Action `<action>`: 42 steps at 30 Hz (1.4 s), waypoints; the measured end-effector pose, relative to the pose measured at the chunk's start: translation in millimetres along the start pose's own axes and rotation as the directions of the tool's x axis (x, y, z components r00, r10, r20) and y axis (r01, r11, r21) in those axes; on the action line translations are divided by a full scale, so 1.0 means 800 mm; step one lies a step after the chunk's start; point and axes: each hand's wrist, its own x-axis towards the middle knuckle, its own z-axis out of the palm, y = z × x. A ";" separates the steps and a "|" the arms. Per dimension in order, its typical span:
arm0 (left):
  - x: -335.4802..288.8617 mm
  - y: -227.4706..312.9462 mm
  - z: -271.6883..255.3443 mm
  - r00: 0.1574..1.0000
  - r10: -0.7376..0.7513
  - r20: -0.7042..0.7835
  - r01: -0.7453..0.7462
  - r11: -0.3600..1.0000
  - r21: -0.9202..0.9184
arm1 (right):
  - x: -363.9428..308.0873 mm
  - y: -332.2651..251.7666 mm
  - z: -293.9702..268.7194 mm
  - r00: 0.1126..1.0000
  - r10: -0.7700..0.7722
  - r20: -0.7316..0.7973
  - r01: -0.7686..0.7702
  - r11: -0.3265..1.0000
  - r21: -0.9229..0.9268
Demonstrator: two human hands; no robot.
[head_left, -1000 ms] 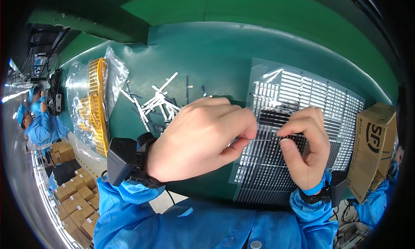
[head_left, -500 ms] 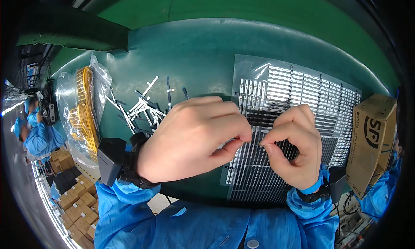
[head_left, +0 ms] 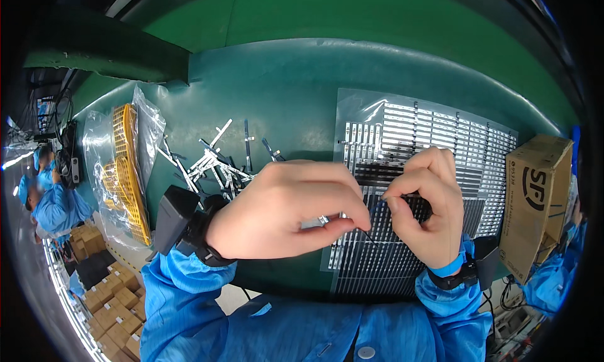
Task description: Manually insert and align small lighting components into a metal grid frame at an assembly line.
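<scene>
My left hand [head_left: 289, 210] is closed, thumb and forefinger pinching a thin strip [head_left: 370, 237] whose dark end slants down past the fingertips. A pale bit of it shows between the fingers. To its right, my right hand [head_left: 431, 208] has thumb and forefinger pressed together; whatever lies between them is too small to make out. Both hands hover over a clear plastic sheet [head_left: 362, 104] covered with rows of narrow black and white strips [head_left: 418, 132]. Beyond my left hand lies a loose pile of similar strips [head_left: 207, 164], partly hidden by that hand.
Yellow perforated trays [head_left: 126, 167] in clear plastic bags rest on the left of the green table [head_left: 270, 72]. An open cardboard box [head_left: 528, 198] stands at the right edge. Stacked brown boxes [head_left: 113, 299] and people in blue [head_left: 56, 205] appear far left.
A thin piece stretched between both pinches before; now the strip hangs tilted from my left fingertips, apart from my right. My left hand has moved slightly right. The view has shifted a little.
</scene>
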 end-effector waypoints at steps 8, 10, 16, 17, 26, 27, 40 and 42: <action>-0.007 -0.006 -0.017 0.986 -0.150 -0.076 0.115 0.930 -0.350 | -0.020 -0.039 -0.043 0.946 -0.010 -0.323 -0.098 0.944 -0.316; -0.005 -0.009 -0.013 0.974 -0.187 -0.130 0.092 0.845 -0.527 | -0.042 -0.055 -0.063 0.872 0.038 -0.488 -0.233 0.909 -0.346; -0.008 -0.013 -0.008 0.987 -0.121 -0.110 0.058 0.890 -0.452 | -0.107 -0.054 -0.162 0.695 0.004 -0.719 -0.387 0.844 -0.370; -0.010 -0.012 -0.005 0.990 -0.107 -0.092 0.057 0.899 -0.435 | -0.116 -0.048 -0.179 0.688 -0.012 -0.725 -0.402 0.826 -0.394; -0.014 -0.011 0.009 0.973 -0.155 -0.168 0.089 0.934 -0.347 | -0.142 -0.005 -0.256 0.759 -0.006 -0.651 -0.615 0.322 -0.720; -0.014 -0.010 0.008 0.971 -0.152 -0.183 0.087 0.943 -0.321 | -0.142 -0.006 -0.259 0.755 -0.009 -0.656 -0.621 0.313 -0.718; -0.013 -0.005 0.010 0.979 -0.138 -0.149 0.130 0.990 -0.058 | -0.150 -0.003 -0.295 0.817 -0.040 -0.575 -0.515 0.397 -0.760; -0.010 -0.006 0.014 0.964 -0.062 -0.259 0.086 0.993 0.082 | -0.152 0.002 -0.298 0.820 -0.006 -0.573 -0.526 0.387 -0.757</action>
